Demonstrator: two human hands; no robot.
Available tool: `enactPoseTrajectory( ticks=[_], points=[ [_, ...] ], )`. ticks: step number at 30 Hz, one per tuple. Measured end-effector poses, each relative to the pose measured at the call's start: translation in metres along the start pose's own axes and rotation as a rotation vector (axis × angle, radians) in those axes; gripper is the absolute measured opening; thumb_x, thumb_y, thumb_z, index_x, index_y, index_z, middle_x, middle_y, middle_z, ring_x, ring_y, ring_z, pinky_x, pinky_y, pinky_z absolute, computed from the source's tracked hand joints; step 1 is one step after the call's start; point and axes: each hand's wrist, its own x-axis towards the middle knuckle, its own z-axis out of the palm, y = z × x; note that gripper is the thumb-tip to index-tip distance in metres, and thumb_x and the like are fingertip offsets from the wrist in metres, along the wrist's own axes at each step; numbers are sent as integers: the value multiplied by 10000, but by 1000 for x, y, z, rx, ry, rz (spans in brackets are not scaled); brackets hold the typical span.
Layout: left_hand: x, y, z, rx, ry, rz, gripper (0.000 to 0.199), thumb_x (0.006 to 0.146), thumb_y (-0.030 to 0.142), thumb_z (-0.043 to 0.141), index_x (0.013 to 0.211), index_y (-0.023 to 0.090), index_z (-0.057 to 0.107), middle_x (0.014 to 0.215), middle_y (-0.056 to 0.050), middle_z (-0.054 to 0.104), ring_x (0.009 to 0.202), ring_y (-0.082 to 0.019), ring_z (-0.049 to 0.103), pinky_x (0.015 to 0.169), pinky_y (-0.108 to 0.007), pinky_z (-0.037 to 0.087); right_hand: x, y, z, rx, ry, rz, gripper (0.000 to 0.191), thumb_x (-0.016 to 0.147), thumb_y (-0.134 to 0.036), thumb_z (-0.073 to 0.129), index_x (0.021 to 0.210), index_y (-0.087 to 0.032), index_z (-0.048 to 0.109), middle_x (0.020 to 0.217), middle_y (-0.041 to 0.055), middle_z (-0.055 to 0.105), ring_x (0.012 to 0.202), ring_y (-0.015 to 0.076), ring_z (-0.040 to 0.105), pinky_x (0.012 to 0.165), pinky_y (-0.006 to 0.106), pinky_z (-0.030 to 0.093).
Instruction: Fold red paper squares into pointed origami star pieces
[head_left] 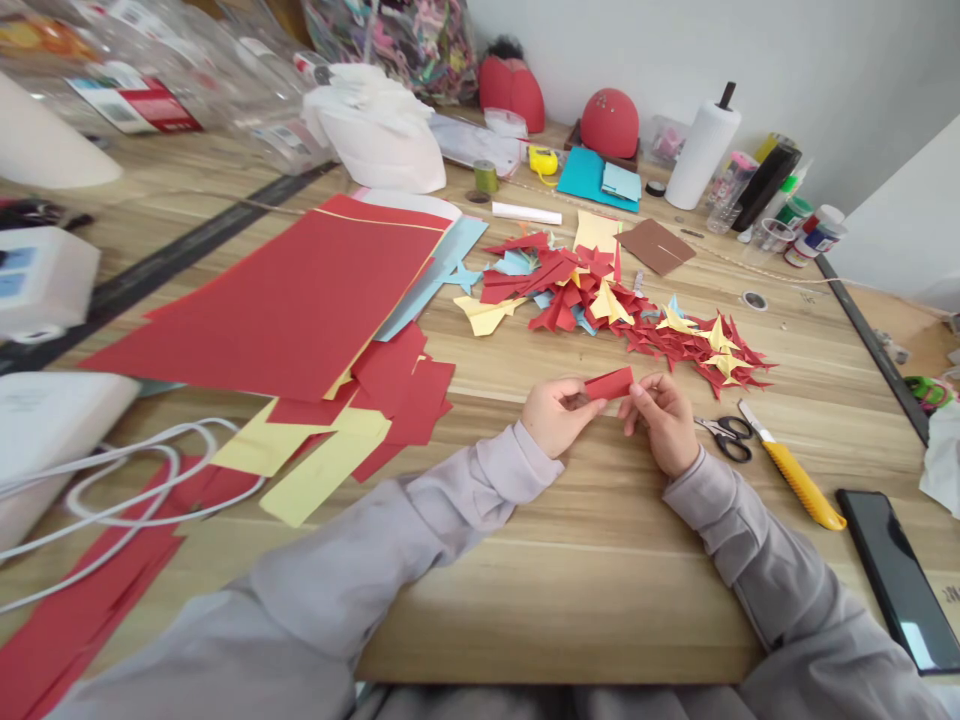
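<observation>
Between my two hands is a small folded strip of red paper (610,384), held just above the table. My left hand (561,415) pinches its left end, thumb along the lower edge. At the right end, the thumb and fingers of my right hand (661,415) close on the paper's edge. Beyond my hands lies a pile of folded red paper pieces (559,285), mixed with some yellow and blue ones. To its right is a heap of small pointed red paper shapes (682,345) with a few yellow ones on top.
Large red sheets (300,290) lie at left, with cut red pieces (405,385) and yellow strips (326,465) nearer me. Black-handled scissors (731,435), a yellow utility knife (802,480) and a phone (900,580) lie at right. White cables (165,450) loop at far left.
</observation>
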Motion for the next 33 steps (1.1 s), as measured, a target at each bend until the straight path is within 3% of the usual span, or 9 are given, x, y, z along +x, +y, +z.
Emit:
enactPoseTrajectory(
  ticks=[3,8,13,15,18,22,26,33],
  points=[
    [-1,0,-3,143,69,211,108,700,168,611,737,171,713,732,-49,620,670,-140,569,590,-243,459,-2,1,-1,34,-21,-19,266,809,-419,582,745,-203,442,585,-33,633,399,90,536,398,204,390],
    [-2,-1,-6,287,79,395,225,728,92,533,784,197,724,758,-44,578,665,-127,551,579,-241,452,-2,4,-3,-14,-119,-24,332,845,-473,496,723,-169,552,638,19,637,462,111,560,452,246,440],
    [-5,-1,-6,231,4,490,279,717,45,478,763,193,711,877,-69,567,766,-150,564,670,-283,480,0,7,-4,9,-21,9,273,793,-452,577,734,-191,521,553,-31,574,430,111,539,437,242,445],
    [-6,1,-6,147,0,430,276,718,55,470,814,181,695,949,-83,560,814,-162,569,686,-289,489,1,6,-4,14,-6,6,266,779,-442,598,741,-194,511,562,-38,574,425,106,546,427,232,431],
    [-4,5,-5,-61,26,202,216,752,160,509,922,162,643,952,-84,573,729,-146,576,600,-265,496,1,2,-1,-57,-42,5,298,765,-465,607,715,-192,501,554,-39,567,421,103,554,414,221,410],
    [-1,7,-2,-208,-70,-60,242,706,297,630,890,142,611,676,-16,594,513,-103,525,441,-213,427,-1,-2,2,-134,-77,-6,334,744,-498,614,689,-189,499,548,-34,580,401,94,538,396,214,409],
    [-1,6,0,-132,-104,-66,169,665,286,681,697,137,608,476,31,523,424,-76,477,424,-194,397,-2,-2,4,-135,-53,-20,322,736,-488,627,731,-186,516,548,-32,594,402,95,536,391,214,429],
    [0,9,0,-196,-89,-149,264,657,385,697,671,136,611,472,20,550,386,-78,491,382,-190,399,-3,0,3,-235,-132,-35,302,786,-474,575,759,-180,513,531,-38,573,395,78,503,389,202,410]
  ],
)
